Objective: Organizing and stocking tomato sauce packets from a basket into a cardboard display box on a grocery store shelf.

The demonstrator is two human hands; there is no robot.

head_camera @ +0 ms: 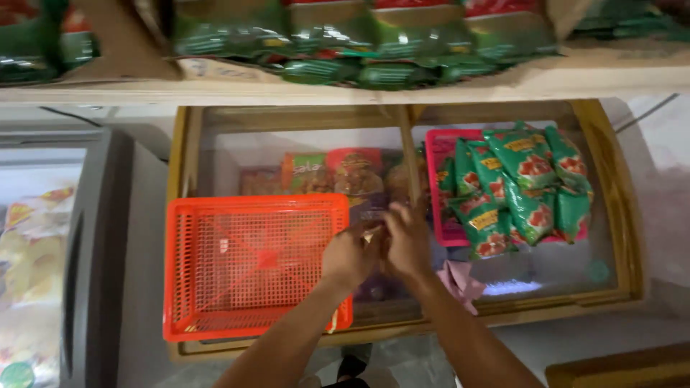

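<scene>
Left hand [350, 253]: curled at the right edge of the orange basket, fingers closed toward a small pale item between both hands; exactly what is pinched, too blurred to tell.
Right hand [408, 241]: just beside the left hand, touching it, fingers bent inward on the same small item [371, 231]; grip narrow.
Small item: at the meeting point of the two hands, above the glass lid, just right of the orange basket's top right corner; kind and shape unclear.
Orange basket [244, 267]: plastic mesh, rectangular, lying on the left half of the freezer lid, nothing visible inside.
Chest freezer [624, 215]: wood-coloured rim, sliding glass lid [237, 147], a central divider bar running front to back.
Pink basket [435, 187]: on the right half of the lid, heaped with packets.
Green packets [528, 190]: glossy green with red and yellow print, piled in the pink basket, several overhanging its right edge.
Frozen packs [338, 172]: orange and green, seen dimly through the glass, behind the hands.
Pink cloth [461, 282]: crumpled on the lid, just right of the right forearm.
Shelf [359, 88]: above the freezer, carrying more green packets along its front.
Second freezer [93, 244]: grey, to the left, pale packs under its lid.
</scene>
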